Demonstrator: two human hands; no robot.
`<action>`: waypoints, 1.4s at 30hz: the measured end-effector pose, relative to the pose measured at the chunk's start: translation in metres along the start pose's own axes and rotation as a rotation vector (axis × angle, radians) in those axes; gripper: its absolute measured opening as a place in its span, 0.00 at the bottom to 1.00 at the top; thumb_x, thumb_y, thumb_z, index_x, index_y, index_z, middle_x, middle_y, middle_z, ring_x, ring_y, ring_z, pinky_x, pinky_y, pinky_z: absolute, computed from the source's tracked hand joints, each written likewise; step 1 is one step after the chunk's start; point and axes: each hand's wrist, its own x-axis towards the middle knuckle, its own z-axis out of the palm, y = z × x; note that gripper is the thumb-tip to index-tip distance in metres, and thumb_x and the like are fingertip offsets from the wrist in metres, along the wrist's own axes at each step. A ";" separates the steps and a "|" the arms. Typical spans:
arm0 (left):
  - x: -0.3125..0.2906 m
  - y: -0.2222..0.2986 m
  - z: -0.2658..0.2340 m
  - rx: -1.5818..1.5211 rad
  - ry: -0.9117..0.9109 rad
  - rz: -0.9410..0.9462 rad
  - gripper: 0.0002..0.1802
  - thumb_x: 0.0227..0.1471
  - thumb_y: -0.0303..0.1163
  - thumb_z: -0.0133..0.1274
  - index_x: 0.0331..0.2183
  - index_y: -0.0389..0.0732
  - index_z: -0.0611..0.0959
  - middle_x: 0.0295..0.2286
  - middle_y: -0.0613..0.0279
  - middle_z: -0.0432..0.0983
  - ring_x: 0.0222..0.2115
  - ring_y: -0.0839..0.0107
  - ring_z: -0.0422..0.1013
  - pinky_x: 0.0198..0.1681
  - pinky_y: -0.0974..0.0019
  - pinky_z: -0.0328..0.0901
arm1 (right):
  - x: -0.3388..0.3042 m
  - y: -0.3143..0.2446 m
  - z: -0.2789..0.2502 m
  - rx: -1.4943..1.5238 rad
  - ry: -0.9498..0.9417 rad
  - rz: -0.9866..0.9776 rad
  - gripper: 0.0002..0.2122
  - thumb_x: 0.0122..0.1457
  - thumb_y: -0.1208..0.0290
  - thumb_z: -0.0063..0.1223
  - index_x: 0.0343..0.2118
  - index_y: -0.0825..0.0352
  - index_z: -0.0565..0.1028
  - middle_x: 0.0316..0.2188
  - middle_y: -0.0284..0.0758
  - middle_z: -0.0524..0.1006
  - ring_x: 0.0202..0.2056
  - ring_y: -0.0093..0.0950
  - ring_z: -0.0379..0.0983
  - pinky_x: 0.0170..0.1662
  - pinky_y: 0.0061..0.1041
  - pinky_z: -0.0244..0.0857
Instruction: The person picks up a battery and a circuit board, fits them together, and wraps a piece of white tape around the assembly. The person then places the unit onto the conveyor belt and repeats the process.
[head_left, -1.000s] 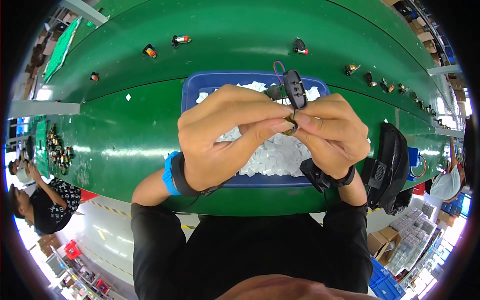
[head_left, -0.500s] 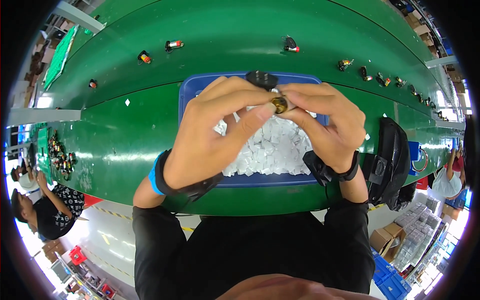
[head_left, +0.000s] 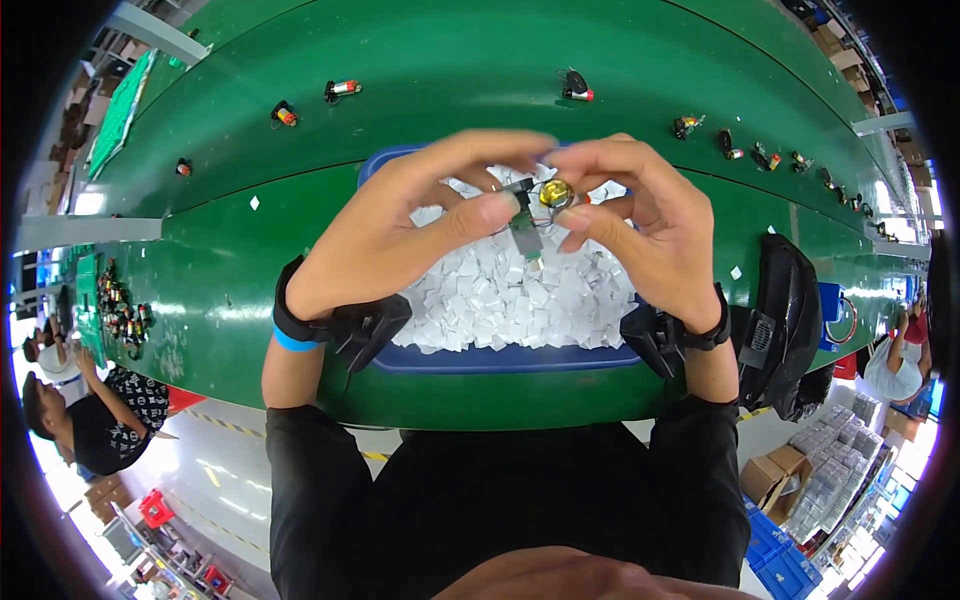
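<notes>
Above the near middle of the bench, both of my hands work on one small wired assembly. My right hand [head_left: 645, 215] pinches its round part [head_left: 556, 194], which has a shiny yellow end, between thumb and fingers. My left hand [head_left: 425, 215] grips a flat black part [head_left: 518, 190] with the thumb below. Thin dark wires join the two parts, and a small dark greenish board [head_left: 526, 238] hangs under the left thumb. Below my hands, a blue tray [head_left: 510, 360] is filled with small white square pieces [head_left: 540, 300]. My left fingertips are blurred.
Similar wired assemblies lie beyond the tray on the green bench [head_left: 240, 235], including one [head_left: 342, 90] at far left, one [head_left: 577, 88] ahead and several at far right. A black bag [head_left: 780, 310] sits right of the tray. People work at both sides.
My left hand has turned and drawn slightly left. The black part has dropped from above my fingers to between my hands, and the yellow end now faces up more. The far assemblies have shifted slightly left.
</notes>
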 end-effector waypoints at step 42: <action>0.005 0.005 0.015 -0.419 -0.170 -0.536 0.11 0.64 0.27 0.47 0.46 0.34 0.76 0.35 0.61 0.75 0.30 0.75 0.72 0.24 0.71 0.70 | -0.008 -0.006 -0.008 -0.728 -0.097 -0.625 0.16 0.41 0.79 0.73 0.34 0.67 0.78 0.36 0.35 0.83 0.40 0.37 0.77 0.42 0.34 0.72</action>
